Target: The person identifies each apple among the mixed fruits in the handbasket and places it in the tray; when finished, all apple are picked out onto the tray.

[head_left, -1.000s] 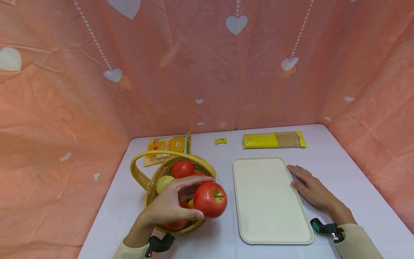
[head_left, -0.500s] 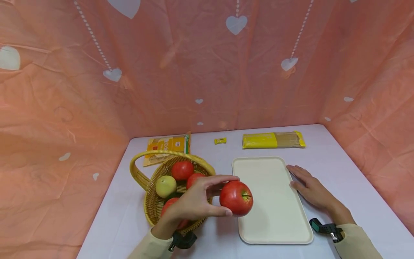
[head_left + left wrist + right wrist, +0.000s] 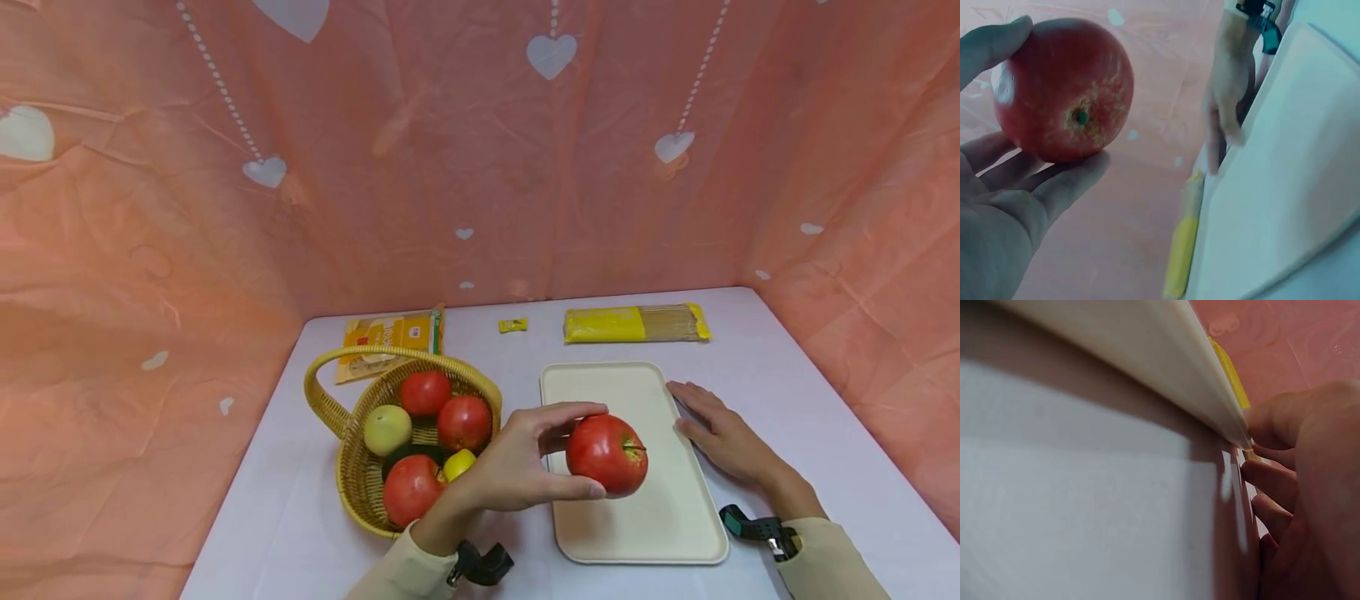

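A red apple [image 3: 609,456] is gripped between the thumb and fingers of my left hand [image 3: 521,467], held above the left part of the cream tray [image 3: 660,533]. In the left wrist view the apple [image 3: 1063,87] shows its green stem end, and the thumb and fingertips press its sides. My right hand [image 3: 727,437] rests beside the tray's right edge. The right wrist view shows the thumb of that hand [image 3: 1322,481] touching the tray's rim [image 3: 1210,394], with the other fingers loosely bent at the table.
Left of the tray stands a wicker basket [image 3: 347,492] holding red fruit, a pale green fruit [image 3: 387,429], a yellow fruit [image 3: 459,463] and something dark green. Along the back lie an orange packet [image 3: 397,332], a small yellow packet [image 3: 513,325] and a noodle pack [image 3: 637,323].
My left hand has carried the apple rightward from over the basket to above the tray, uncovering more of the basket's fruit. The right hand has stayed at the tray's edge.
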`<state>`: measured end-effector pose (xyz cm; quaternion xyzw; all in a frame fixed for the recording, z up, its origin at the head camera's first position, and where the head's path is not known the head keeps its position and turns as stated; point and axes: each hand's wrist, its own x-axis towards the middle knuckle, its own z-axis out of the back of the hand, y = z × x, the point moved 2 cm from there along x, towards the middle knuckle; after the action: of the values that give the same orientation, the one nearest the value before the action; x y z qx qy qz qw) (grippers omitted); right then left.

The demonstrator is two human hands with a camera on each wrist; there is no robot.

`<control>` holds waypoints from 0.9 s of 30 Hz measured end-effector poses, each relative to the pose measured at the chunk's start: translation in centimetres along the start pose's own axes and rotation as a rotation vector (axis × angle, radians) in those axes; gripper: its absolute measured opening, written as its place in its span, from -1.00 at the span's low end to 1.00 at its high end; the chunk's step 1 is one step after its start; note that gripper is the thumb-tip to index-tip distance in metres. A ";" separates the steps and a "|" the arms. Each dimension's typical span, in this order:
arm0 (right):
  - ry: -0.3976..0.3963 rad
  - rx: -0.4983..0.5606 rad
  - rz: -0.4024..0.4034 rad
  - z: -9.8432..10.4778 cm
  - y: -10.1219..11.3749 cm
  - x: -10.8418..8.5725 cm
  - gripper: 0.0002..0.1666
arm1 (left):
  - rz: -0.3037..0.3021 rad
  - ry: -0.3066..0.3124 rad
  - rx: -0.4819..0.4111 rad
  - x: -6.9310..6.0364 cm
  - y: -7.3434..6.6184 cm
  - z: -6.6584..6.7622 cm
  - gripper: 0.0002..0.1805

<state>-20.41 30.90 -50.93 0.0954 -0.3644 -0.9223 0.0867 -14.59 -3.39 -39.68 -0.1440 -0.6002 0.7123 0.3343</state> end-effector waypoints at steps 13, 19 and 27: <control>0.007 -0.001 -0.004 0.1 0.1 -0.1 -0.10 | 0.063 -0.251 -0.120 4.5 3.6 -3.0 -0.21; 0.000 -0.015 0.020 0.1 0.1 0.0 -0.12 | 0.189 -0.300 -0.139 6.7 5.3 -4.3 -0.23; -0.005 -0.015 0.024 0.1 0.0 0.0 -0.14 | 0.308 -0.276 -0.007 9.3 7.1 -5.6 -0.23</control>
<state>-20.42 30.97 -50.79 0.0878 -0.3587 -0.9242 0.0976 -20.18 6.52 -45.95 -0.1362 -0.6137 0.7658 0.1358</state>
